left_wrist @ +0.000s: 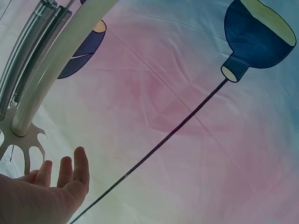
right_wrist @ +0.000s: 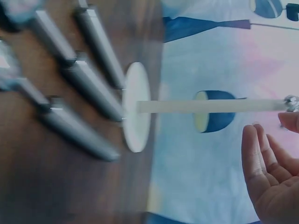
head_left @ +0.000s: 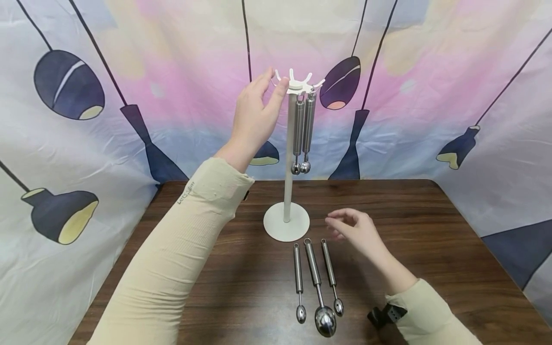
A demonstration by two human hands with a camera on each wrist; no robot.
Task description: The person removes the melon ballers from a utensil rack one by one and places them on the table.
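A white stand (head_left: 287, 191) with a ring of hooks (head_left: 297, 86) on top is upright on the table. My left hand (head_left: 258, 105) is raised at the left side of the hooks, thumb and fingertips right at the prongs. Its outer fingers (left_wrist: 80, 168) stretch out straight in the left wrist view. Two small steel scoops (head_left: 304, 129) hang from the hooks by their handle rings. Over the table, right of the base, my empty right hand (head_left: 355, 232) has loosely bent fingers. Below it lie a large steel scoop (head_left: 318, 287) and two small scoops (head_left: 298, 282), bowls toward me.
The brown wooden table (head_left: 233, 282) has its back edge just behind the stand's round base (head_left: 276, 227). A cloth backdrop (head_left: 198, 72) printed with hanging lamps surrounds it. A dark wrist strap (head_left: 385, 315) shows by the right sleeve.
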